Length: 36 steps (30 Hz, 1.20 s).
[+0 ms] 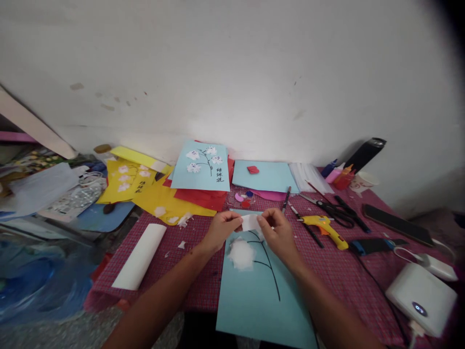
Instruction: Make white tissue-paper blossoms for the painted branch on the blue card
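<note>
Between my left hand (224, 229) and my right hand (276, 233) is a small piece of white tissue paper (250, 222), pinched by the fingertips at each side. Both hands are over the top part of a light blue sheet of paper (250, 305). Black branch lines (271, 271) are drawn on that sheet. A fluffy white tissue-paper blossom (241, 254) sits on its left side, just below my left hand. The upper end of the sheet is partly hidden by my hands.
A white paper roll (140, 257) lies at left. Finished blue (199, 167) and yellow (127, 180) flower pictures lean at the back. To the right are a yellow glue gun (326, 230), black scissors (336, 213), paint bottles (339, 175), a paper cup (363, 181) and a white power bank (421, 298).
</note>
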Motion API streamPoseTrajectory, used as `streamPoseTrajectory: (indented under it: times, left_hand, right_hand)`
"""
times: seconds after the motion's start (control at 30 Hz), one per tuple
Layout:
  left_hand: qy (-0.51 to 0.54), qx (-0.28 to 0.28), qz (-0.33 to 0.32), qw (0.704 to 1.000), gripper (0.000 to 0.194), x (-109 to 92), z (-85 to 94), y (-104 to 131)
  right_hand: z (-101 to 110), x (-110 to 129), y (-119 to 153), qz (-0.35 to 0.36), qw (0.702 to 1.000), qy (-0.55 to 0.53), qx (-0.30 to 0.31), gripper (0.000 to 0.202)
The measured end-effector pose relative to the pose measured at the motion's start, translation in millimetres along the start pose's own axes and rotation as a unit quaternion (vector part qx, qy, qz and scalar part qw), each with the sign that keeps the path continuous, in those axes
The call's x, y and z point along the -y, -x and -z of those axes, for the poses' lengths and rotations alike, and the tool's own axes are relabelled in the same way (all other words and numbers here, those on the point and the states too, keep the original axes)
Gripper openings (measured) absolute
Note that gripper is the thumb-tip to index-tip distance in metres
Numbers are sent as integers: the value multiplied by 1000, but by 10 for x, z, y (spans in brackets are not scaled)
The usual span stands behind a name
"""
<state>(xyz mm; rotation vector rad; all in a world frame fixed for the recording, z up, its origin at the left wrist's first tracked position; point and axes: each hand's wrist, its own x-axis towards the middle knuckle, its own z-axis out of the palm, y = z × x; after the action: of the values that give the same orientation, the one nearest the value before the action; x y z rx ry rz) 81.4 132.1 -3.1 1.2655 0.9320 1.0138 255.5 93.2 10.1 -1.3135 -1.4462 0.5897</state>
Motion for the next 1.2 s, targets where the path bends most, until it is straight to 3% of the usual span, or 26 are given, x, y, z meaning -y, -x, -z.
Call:
streamPoseTrajectory:
  times: [0.2,0.37,0.63,0.9,1.2]
  left_hand:
    - [-49,-33,-32,998,16,14,10,2]
    - [-82,-51,-56,994,13,7,2,18]
    - [-126,-28,-90,988,12,-46,-33,74]
    - [-117,-32,-90,989,15,-54,-19,72]
    - [-65,35,-50,996,26,-123,-12,55]
  right_hand:
    - [-44,60,47,45,992,37,109,17]
    - [-100,25,37,31,989,17,146,15]
    - [-146,-95,66,-32,988,-43,142,19]
    - [-139,-83,52,-48,988,-65,135,17]
    - [-128,-85,27,-75,982,-108,135,12]
